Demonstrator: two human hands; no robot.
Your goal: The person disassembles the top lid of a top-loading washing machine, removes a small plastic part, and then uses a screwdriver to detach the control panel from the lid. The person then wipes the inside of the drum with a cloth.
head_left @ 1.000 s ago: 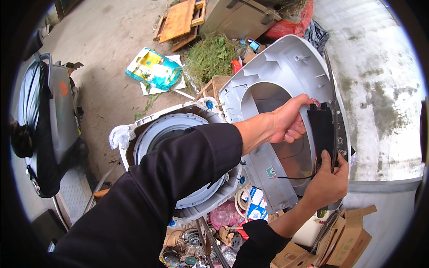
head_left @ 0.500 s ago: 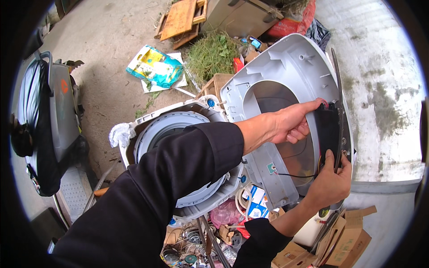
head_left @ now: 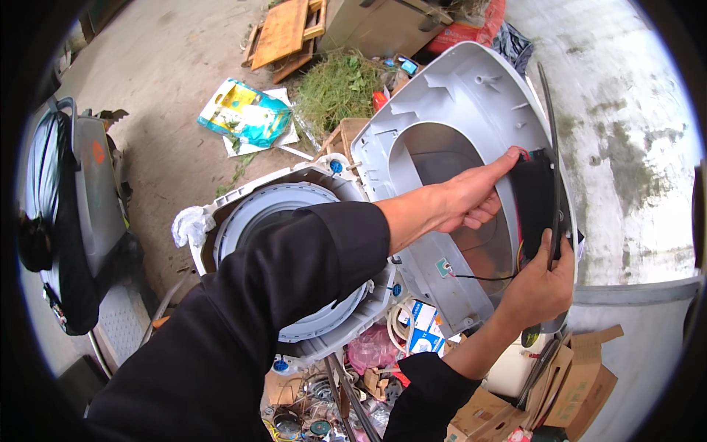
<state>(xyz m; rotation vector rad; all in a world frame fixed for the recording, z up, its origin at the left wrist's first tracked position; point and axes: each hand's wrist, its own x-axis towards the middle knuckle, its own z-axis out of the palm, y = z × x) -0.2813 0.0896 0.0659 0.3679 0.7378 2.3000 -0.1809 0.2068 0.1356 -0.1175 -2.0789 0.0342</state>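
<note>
A grey washing machine lid frame (head_left: 442, 88) stands tilted up beside the washing machine tub (head_left: 250, 202). A flat black control box (head_left: 532, 184), with red wires at its upper end, lies along the frame's right side, next to a long dark strip (head_left: 554, 132). My left hand (head_left: 471, 199) reaches across with its thumb at the wired end of the box and the other fingers curled. My right hand (head_left: 541, 283) pinches the lower end of the box and strip between thumb and fingers. A black wire runs to a small green-white connector (head_left: 443, 267).
Dry grass (head_left: 339, 85), a yellow-blue bag (head_left: 247, 114) and wooden boards (head_left: 280, 33) lie at the back. Below are scattered parts (head_left: 324, 401), a pink plastic bag (head_left: 372, 348) and cardboard boxes (head_left: 582, 376). A grey-black scooter (head_left: 99, 177) stands at left; a pale wall (head_left: 618, 147) rises at right.
The view has shifted slightly, so the scene sits a little further left. Both hands stay at the black control box, with little change in their grip.
</note>
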